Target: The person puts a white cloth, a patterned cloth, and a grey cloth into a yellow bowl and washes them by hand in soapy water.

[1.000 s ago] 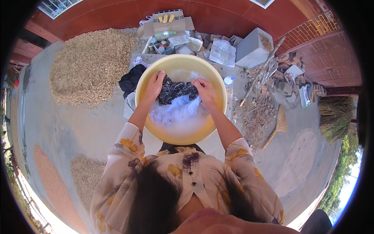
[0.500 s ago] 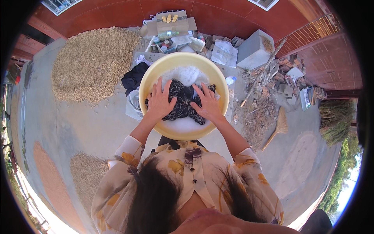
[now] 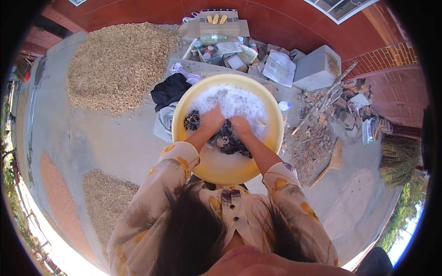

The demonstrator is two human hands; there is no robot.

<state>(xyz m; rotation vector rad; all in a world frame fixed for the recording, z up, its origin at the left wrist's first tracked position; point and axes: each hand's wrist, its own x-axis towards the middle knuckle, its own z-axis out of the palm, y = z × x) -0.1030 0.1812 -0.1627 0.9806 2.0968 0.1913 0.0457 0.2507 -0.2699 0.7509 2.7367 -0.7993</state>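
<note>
A round yellow basin (image 3: pixel 275 138) stands in front of me, filled with white suds (image 3: pixel 225 99). A dark patterned cloth (image 3: pixel 226 140) lies in the water, partly covered by foam. My left hand (image 3: pixel 212 119) is pushed down into the suds at the cloth, its fingers hidden. Close beside it, my right hand (image 3: pixel 240 125) also reaches down at the cloth, with its fingers sunk out of sight. Whether either hand grips the cloth does not show.
Dark clothes (image 3: pixel 170 92) lie left of the basin, beside a white bag (image 3: pixel 165 120). A bottle with a pale cap (image 3: pixel 285 106) stands at its right. Farther off are a grain heap (image 3: pixel 119 64), a box of bottles (image 3: pixel 212 50), a grey block (image 3: pixel 317 69), rubble and a broom (image 3: pixel 332 161).
Both hands have gone from lying spread on the cloth down into the suds, closer together. The cloth has sunk lower, and foam now covers more of the water. The view has shifted slightly.
</note>
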